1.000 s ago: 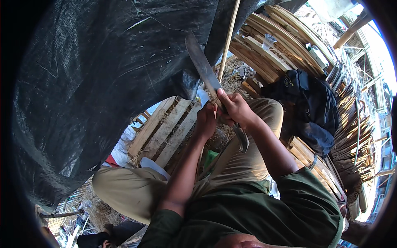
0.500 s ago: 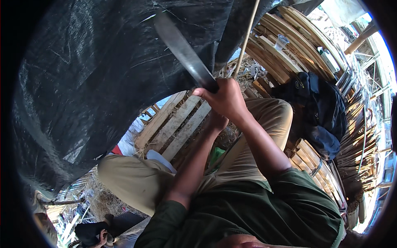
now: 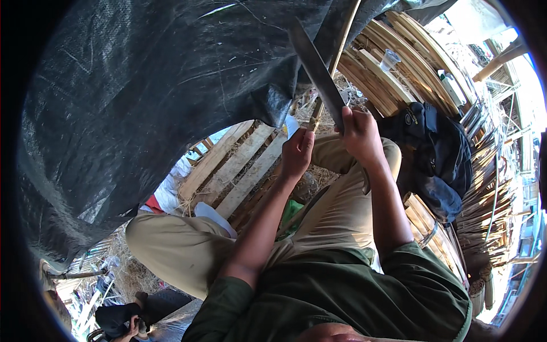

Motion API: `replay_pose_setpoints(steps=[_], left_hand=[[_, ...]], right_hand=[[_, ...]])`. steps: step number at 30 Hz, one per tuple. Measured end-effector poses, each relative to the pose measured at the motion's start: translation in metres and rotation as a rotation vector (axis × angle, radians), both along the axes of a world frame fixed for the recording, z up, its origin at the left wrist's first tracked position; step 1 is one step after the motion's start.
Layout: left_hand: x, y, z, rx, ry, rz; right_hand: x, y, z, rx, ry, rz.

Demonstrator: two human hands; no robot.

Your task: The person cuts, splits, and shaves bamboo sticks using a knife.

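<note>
My right hand [image 3: 362, 138] is closed round the handle end of a machete [image 3: 320, 69]. Its long dark blade slants up and to the left, crossing in front of a thin bamboo stick [image 3: 346, 35]. My left hand [image 3: 298, 153] is closed round the stick's lower end, just below a knobbly joint. From there the stick runs up to the top edge of the picture. The two hands are side by side and apart, above my bent legs. The blade seems to lie against or close to the stick; contact cannot be made out.
A large black plastic sheet [image 3: 165, 85] hangs at the left and front. Wooden slats [image 3: 245, 168] and straw lie below. At the right are stacked wooden strips [image 3: 373, 80] with a clear plastic cup [image 3: 390, 59], and a dark backpack [image 3: 441, 151]. Another person's hand [image 3: 134, 326] shows lower left.
The machete has swung right and now crosses the stick. My right hand has moved right, away from my left hand, which it partly covered before. The stick's lower end has come into view.
</note>
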State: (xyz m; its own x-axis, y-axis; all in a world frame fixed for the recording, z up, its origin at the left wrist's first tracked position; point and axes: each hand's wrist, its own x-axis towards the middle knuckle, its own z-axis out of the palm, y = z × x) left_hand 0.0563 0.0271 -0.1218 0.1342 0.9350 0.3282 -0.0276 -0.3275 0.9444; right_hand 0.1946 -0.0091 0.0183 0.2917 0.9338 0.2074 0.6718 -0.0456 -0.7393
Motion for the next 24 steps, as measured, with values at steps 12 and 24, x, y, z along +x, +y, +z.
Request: replay_pose_setpoints(steps=[12,24], left_hand=[[0.008,-0.016,0.015,-0.050,0.041,0.036],[0.007,-0.022,0.015,-0.032,0.023,0.009]], right_hand=[[0.005,-0.009,-0.010,-0.096,-0.100,0.045],[0.004,0.003,-0.017,-0.147,0.053,0.043]])
